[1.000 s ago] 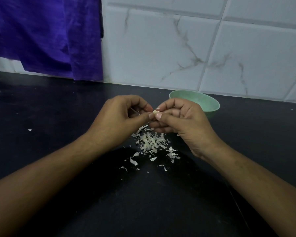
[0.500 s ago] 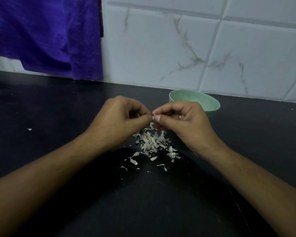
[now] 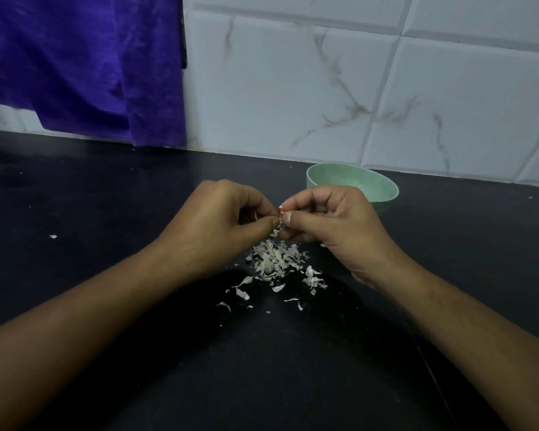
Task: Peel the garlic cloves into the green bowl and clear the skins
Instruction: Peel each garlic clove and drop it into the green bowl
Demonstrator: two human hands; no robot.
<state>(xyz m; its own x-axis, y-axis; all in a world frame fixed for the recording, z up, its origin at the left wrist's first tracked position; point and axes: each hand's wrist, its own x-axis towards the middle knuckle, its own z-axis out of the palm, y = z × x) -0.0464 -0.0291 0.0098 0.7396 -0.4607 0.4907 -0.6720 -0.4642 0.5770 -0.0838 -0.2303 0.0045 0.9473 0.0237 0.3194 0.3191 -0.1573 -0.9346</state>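
Head view: saw a small pale garlic clove (image 3: 281,217) pinched between the thumbs and fingertips of both hands, with the left hand (image 3: 218,222) and the right hand (image 3: 333,225) each curled tight onto it and meeting knuckle to knuckle. Found them hovering just above a heap of papery white garlic skins (image 3: 274,259) on the black bench (image 3: 106,197). Saw a round pale-green bowl (image 3: 364,185) just behind the right hand, near the white marbled wall tiles (image 3: 324,88); could not tell what lay inside it. Judged the step as mid-peel, with skin partly on the clove. Judged the next move to call for stripping the last skin, then reaching the bare clove back and right over the rim. Left the clearing of the skins not yet begun. Counted two hands, one clove in view, one bowl, one main heap with a loose scatter of flakes nearer the body, one lone flake (image 3: 53,236) well apart to the left, and one hanging purple cloth (image 3: 75,63).
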